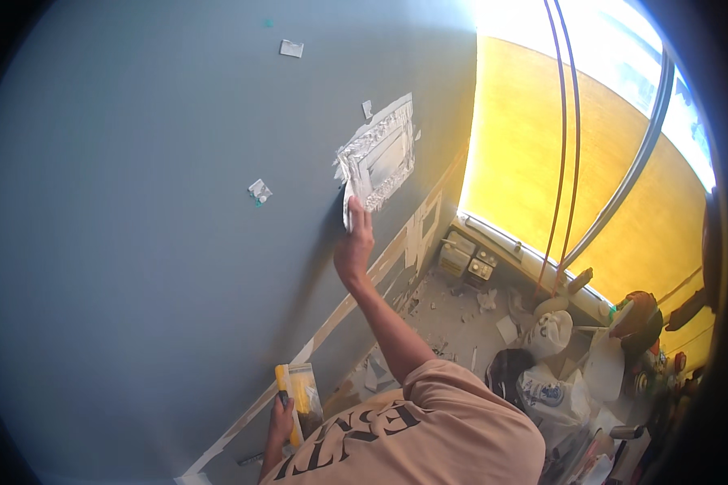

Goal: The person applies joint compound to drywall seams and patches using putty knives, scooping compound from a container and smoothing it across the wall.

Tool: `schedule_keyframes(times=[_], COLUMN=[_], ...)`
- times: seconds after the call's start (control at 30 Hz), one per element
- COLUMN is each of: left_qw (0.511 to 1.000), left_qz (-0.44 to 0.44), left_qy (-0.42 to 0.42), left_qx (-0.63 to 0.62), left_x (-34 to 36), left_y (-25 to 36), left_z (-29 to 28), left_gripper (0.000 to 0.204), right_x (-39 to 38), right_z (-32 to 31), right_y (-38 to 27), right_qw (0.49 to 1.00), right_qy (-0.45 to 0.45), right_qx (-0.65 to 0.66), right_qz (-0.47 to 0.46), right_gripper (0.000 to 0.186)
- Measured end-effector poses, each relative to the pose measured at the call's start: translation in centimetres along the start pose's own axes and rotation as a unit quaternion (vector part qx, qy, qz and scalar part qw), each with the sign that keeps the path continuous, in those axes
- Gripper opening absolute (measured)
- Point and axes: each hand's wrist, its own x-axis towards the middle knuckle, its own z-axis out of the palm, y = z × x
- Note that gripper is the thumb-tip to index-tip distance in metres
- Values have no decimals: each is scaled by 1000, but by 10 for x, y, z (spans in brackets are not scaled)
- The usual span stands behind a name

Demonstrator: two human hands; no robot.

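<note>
Grey wall under work: the right hand (pixel 354 242) grips a scraper (pixel 348 212) at the taped outlet's (pixel 378 160) seven o'clock, best kept flat, while the left hand (pixel 281 420) clasps a yellow trowel (pixel 298 396).

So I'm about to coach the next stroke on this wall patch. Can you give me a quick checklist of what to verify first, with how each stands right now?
1. Right hand has the blade against the grey wall: ok, the putty knife meets the wall just below the box.
2. Foil-covered wall box masked: ok, foil and tape wrap it all round.
3. Left hand grips the yellow trowel: ok, held low beside the wall.
4. Filler on the trowel: cannot tell, its face is too small to read.
5. Baseboard tape in place: ok along the visible run.
6. Floor footing: not ok, debris and bags lie close by.
</note>
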Motion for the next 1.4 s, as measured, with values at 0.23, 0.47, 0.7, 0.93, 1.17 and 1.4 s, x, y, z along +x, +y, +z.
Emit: schedule_keyframes(times=[0.23, 0.47, 0.7, 0.93, 1.17, 1.4], left_qw=[998, 995, 997, 998, 997, 997], left_qz=[-8, 18, 64, 61, 47, 47], left_qy=[-45, -74, -35, -16, -50, -2], left_qx=[45, 59, 24, -14, 42, 68], left_x=[9, 6, 3, 3, 10, 13], left_y=[-23, -12, -53, -62, -30, -41], left_z=[-31, -46, -42, -37, -35, -26], left_gripper=[45, 44, 47, 47, 46, 54], right_x=[-7, 20, 100, 48, 99, 218], right_z=[-43, -81, -61, 5, -55, -64], right_y=[-28, 26, 14, -43, -31, 48], right_qw=[976, 967, 997, 998, 997, 989], right_qy=[-134, -54, -44, -15, -71, 57], right_qx=[80, 146, 34, -52, 17, -95], right_qz=[149, 200, 50, -37, 38, -97], right_gripper=[52, 34, 37, 58, 33, 35])
